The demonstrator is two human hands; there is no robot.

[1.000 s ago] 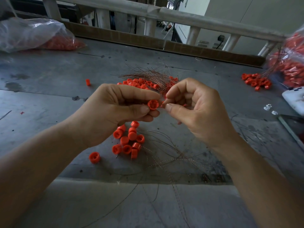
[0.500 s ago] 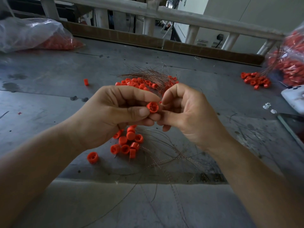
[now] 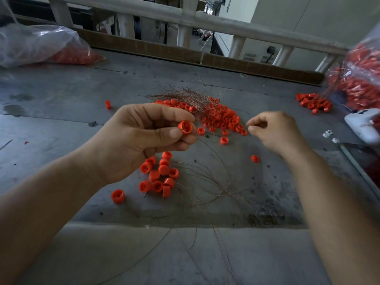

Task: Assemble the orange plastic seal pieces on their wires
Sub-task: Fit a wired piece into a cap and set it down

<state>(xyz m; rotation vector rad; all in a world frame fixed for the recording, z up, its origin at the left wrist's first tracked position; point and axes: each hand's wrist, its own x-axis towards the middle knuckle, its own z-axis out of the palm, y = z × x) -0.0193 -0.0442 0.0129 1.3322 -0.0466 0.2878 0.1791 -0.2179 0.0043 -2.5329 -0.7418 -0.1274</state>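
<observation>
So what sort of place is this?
Probably a small workshop doing assembly piecework: a heap of orange seal pieces and copper wires on a worn grey table, plus clear plastic bags stuffed with more.

Left hand (image 3: pixel 141 145) pinches one orange seal piece (image 3: pixel 185 127) between thumb and fingers. Right hand (image 3: pixel 275 132) is well apart, fingertips pinched together; can't tell if it holds a wire. Loose seals (image 3: pixel 158 177) and thin wires (image 3: pixel 207 179) lie on the grey table (image 3: pixel 61 120) underneath.
</observation>
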